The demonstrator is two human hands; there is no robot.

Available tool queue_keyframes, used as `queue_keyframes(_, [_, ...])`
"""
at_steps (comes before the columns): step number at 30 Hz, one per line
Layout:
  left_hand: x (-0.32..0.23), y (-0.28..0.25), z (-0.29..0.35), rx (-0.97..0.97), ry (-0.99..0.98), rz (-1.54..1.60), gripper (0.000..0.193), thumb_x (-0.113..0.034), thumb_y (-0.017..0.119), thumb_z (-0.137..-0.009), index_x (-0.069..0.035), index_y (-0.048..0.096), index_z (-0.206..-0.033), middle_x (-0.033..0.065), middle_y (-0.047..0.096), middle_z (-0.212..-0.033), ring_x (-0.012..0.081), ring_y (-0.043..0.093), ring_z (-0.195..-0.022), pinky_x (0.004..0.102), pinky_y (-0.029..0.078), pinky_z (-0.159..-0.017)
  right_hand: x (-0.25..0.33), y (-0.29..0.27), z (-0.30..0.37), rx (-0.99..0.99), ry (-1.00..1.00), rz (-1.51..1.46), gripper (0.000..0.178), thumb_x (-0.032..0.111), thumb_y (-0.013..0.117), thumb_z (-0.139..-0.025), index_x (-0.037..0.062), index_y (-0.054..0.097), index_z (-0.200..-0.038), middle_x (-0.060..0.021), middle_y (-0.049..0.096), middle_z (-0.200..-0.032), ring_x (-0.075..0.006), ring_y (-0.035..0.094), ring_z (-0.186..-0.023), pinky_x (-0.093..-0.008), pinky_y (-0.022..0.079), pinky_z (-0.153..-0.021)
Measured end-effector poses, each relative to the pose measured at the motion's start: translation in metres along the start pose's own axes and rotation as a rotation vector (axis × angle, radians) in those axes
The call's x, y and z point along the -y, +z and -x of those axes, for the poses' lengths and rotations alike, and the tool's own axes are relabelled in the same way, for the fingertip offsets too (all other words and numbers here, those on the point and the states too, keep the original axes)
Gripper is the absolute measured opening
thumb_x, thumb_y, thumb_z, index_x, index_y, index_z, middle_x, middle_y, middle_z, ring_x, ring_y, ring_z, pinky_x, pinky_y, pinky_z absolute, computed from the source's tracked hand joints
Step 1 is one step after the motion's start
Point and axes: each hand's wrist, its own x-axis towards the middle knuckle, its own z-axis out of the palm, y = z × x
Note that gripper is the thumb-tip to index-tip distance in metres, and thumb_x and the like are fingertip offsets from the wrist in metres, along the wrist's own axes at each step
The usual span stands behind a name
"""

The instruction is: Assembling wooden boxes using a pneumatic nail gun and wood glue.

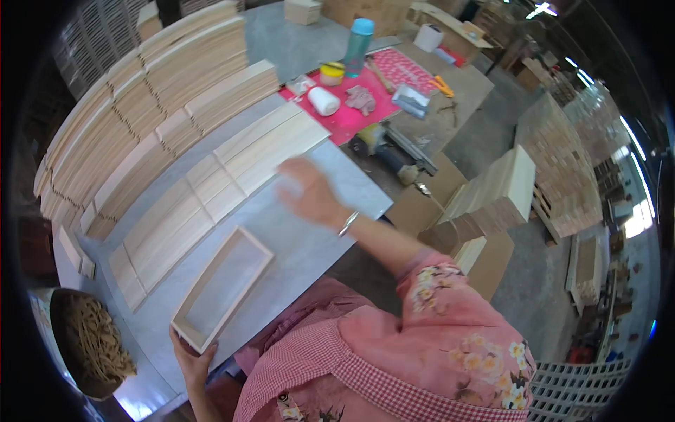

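We see a rectangular wooden frame [238,304] that lies on the grey table [299,243], close to its near edge and set at a slant. Our left hand [193,361] is at the near end of this frame; its fingers and thumb are closed around the end, gripping it from both sides. Our right hand [313,195], with a silver bracelet [347,223] at the wrist, is above the table, near the row of thin wooden boards [219,186]. This hand is blurred, so we cannot tell how far its fingers are open, or whether they touch the boards. Behind this row stand tall stacks of boards [193,53]. To the left of the frame is a round basin with tan strips [91,336] in it. On the far right side of the table, we see a nail gun [395,153], a white roll [323,102] and a teal bottle [357,53].
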Motion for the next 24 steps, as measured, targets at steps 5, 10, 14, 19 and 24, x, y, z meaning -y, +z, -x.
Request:
queue_keyframes(5, [-0.008,0.010,-0.007,0.065,0.001,0.035,0.115,0.009,0.078,-0.057,-0.005,0.022,-0.157,0.0204,0.044,-0.147,0.0350,0.049,-0.128,0.0436,0.039,-0.111,-0.129,-0.086,-0.048,-0.095,0.190,0.445,0.020,0.012,0.066,-0.082,0.0024,0.069,-0.099,-0.0161,0.067,-0.097,-0.0339,0.062,-0.091,-0.0411,0.051,-0.083])
queue_keyframes(10, [-0.001,0.003,-0.007,0.084,-0.015,-0.065,0.119,0.007,0.080,-0.056,-0.004,0.020,-0.157,0.0212,0.042,-0.147,0.0366,0.048,-0.129,0.0445,0.039,-0.111,-0.258,-0.117,-0.074,0.148,0.400,0.805,0.026,0.015,0.055,-0.088,-0.0008,0.069,-0.103,-0.0212,0.066,-0.093,-0.0392,0.064,-0.086,-0.0465,0.054,-0.078])
queue_keyframes(14, [-0.010,0.004,0.002,0.055,-0.041,-0.061,0.117,0.003,0.082,-0.057,-0.004,0.020,-0.156,0.0211,0.042,-0.147,0.0364,0.049,-0.129,0.0447,0.040,-0.111,-0.285,-0.089,-0.086,0.198,0.595,1.016,0.028,0.016,0.055,-0.089,-0.0013,0.069,-0.107,-0.0221,0.066,-0.096,-0.0396,0.067,-0.089,-0.0462,0.056,-0.079])
queue_keyframes(19, [-0.004,0.007,-0.006,0.025,-0.116,-0.077,0.118,0.006,0.077,-0.053,-0.007,0.022,-0.157,0.0196,0.042,-0.148,0.0377,0.045,-0.131,0.0473,0.035,-0.113,-0.312,-0.092,-0.086,0.122,0.688,0.885,0.021,0.011,0.056,-0.085,-0.0005,0.072,-0.093,-0.0233,0.070,-0.086,-0.0404,0.068,-0.090,-0.0472,0.056,-0.082])
queue_keyframes(24, [0.003,0.003,0.002,0.020,-0.057,-0.102,0.115,0.001,0.080,-0.056,-0.005,0.022,-0.156,0.0203,0.042,-0.147,0.0368,0.047,-0.129,0.0459,0.037,-0.112,-0.297,-0.096,-0.105,0.346,0.816,0.899,0.025,0.017,0.058,-0.090,0.0015,0.071,-0.105,-0.0195,0.073,-0.104,-0.0392,0.070,-0.093,-0.0463,0.057,-0.081])
